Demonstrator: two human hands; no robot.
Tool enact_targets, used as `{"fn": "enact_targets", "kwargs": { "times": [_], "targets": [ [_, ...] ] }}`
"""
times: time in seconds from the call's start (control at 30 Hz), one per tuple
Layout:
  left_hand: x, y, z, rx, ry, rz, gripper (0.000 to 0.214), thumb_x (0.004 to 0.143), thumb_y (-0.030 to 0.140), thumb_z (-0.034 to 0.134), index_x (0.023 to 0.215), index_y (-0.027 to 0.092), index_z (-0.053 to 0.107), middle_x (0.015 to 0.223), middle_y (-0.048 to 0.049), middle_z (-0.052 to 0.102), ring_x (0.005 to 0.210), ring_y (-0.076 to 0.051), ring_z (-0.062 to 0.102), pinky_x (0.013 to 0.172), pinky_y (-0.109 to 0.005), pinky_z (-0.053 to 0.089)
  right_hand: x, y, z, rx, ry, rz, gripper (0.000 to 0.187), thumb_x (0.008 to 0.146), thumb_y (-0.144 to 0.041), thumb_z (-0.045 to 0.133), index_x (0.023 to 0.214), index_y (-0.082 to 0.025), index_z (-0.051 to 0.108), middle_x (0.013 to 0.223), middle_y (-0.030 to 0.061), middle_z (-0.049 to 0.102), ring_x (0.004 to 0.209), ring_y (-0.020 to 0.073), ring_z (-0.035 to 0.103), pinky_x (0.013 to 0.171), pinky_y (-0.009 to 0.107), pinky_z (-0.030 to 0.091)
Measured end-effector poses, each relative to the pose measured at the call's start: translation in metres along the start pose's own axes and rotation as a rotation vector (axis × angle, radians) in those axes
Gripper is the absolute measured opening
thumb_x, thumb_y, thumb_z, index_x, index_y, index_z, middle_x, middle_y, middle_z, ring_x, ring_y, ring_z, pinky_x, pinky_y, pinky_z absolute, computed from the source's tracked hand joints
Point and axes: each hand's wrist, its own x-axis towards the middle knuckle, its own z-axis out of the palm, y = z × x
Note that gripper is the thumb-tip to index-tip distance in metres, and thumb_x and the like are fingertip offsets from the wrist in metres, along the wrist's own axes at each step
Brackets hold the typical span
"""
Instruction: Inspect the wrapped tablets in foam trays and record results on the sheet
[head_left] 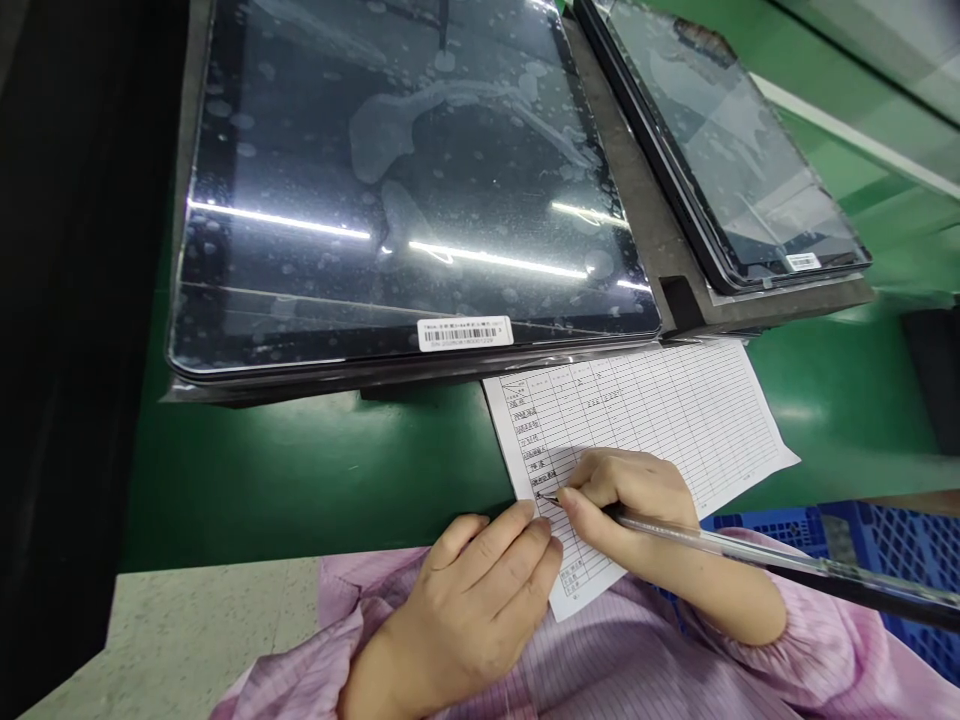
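Observation:
My right hand [634, 495] is closed around a clear-barrelled pen [750, 548], its tip touching a printed form [675, 400] near the left column. Handwritten entries run down that column, and a few marks stand in the upper rows of the grid. My left hand [487, 580] lies flat with fingers stretched out, its fingertips on the left edge of the paper. Just beyond the form is a large dark glass-fronted panel [420, 190] under a bubbled film, with a white barcode label [465, 333] at its near edge.
A second glass panel [742, 150] with a small label rests on grey foam [622, 150] at the right. Both stand over the green tabletop [315, 490]. Blue plastic crates [907, 560] are below the table edge at the right. A dark upright surface [67, 300] fills the left.

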Motion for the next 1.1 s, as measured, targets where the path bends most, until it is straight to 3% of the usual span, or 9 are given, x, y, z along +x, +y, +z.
{"fn": "enact_targets", "kwargs": {
  "times": [1.1],
  "targets": [
    [0.0015,0.0016,0.0007,-0.004,-0.012,-0.002,0.018,0.088,0.014,0.05,0.096,0.009,0.065,0.098,-0.0061,0.07,0.106,-0.021,0.056,0.082,-0.035,0.037,-0.0009,0.0002,0.0003,-0.008,0.01,0.004,0.029,0.082,-0.006,0.053,0.063,-0.019,0.035,0.051,-0.004,0.045,0.046,0.0073,0.045,0.042,0.019,0.034]
  ]
}}
